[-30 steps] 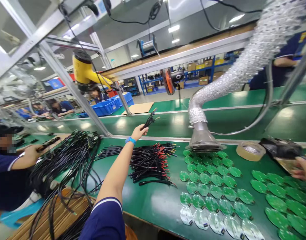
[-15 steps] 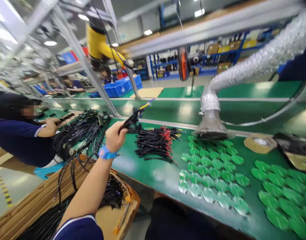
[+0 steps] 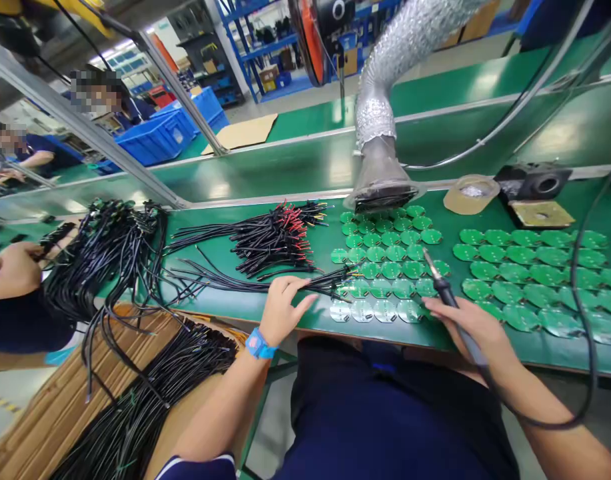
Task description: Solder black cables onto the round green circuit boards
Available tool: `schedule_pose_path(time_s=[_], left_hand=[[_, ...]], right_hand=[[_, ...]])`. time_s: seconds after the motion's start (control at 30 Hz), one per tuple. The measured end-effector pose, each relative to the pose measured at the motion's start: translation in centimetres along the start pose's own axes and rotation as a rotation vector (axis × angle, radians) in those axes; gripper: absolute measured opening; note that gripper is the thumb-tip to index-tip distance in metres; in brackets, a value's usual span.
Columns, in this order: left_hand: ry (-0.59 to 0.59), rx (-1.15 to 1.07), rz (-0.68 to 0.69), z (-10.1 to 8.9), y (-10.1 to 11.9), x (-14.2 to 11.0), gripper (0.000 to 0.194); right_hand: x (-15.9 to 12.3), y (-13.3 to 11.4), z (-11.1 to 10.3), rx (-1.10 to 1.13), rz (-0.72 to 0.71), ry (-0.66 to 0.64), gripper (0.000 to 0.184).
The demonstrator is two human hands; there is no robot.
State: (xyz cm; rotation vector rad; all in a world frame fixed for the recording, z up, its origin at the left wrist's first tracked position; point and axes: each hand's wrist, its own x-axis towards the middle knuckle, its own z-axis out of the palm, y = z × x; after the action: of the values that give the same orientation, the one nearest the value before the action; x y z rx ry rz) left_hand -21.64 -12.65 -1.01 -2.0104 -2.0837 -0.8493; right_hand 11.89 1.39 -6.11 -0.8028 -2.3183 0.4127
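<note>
Black wire leads (image 3: 265,285) ran under the L hand (image 3: 285,310), fingers spread wide, tips resting on them w/o gripping; blue wristband (image 3: 258,344) on that wrist. R hand (image 3: 468,320) held a soldering iron (image 3: 445,293) pen-style, fingers closed narrow round the handle, tip just above green round PCBs (image 3: 395,270). Risks: if hot, the tip could catch lead insulation or L fingers, b/c the hands sat close together. Iron cord (image 3: 588,327) lay across the boards, so a tug could drag PCBs out of their rows; lead ends on the boards could shift them too. Silver-faced boards (image 3: 362,311) made the nearest row. Green bench mat (image 3: 315,320) carried it all, w/ a red-tipped wire bundle (image 3: 270,243) behind. Co-worker's hand (image 3: 12,270) sat far L by a big cable pile (image 3: 105,260). Beyond: tape roll (image 3: 472,193), fume extractor nozzle (image 3: 382,180), foil duct (image 3: 400,47), then blue crates (image 3: 155,140) and shelving (image 3: 240,53).
</note>
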Motion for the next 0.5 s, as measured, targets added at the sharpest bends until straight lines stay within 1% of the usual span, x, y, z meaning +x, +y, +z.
schedule_pose_path(time_s=[0.07,0.1,0.17,0.27,0.33,0.43,0.5], left_hand=[[-0.030,-0.069,0.056,0.6,0.5,0.8,0.020],[-0.053,-0.087,0.084,1.0,0.7,1.5,0.018],[-0.112,-0.073,0.113,2.0,0.9,3.3,0.018],[-0.216,-0.023,0.137,3.4,1.3,6.4,0.022],[-0.294,-0.034,0.192,4.1,1.6,8.2,0.021],[-0.412,-0.060,0.284,5.2,2.4,9.8,0.013],[-0.462,-0.046,0.304,5.8,3.1,10.4,0.009]], right_hand=[[-0.1,-0.2,0.7,0.029,-0.083,-0.081,0.014],[-0.1,-0.2,1.0,0.030,-0.105,-0.105,0.013],[0.0,-0.2,1.3,0.015,-0.126,-0.133,0.016],[0.3,-0.2,1.4,-0.016,-0.133,-0.143,0.016],[0.4,-0.1,1.5,-0.028,-0.135,-0.142,0.016],[0.3,0.0,1.5,-0.035,-0.132,-0.145,0.016],[0.3,-0.1,1.5,-0.037,-0.125,-0.149,0.017]])
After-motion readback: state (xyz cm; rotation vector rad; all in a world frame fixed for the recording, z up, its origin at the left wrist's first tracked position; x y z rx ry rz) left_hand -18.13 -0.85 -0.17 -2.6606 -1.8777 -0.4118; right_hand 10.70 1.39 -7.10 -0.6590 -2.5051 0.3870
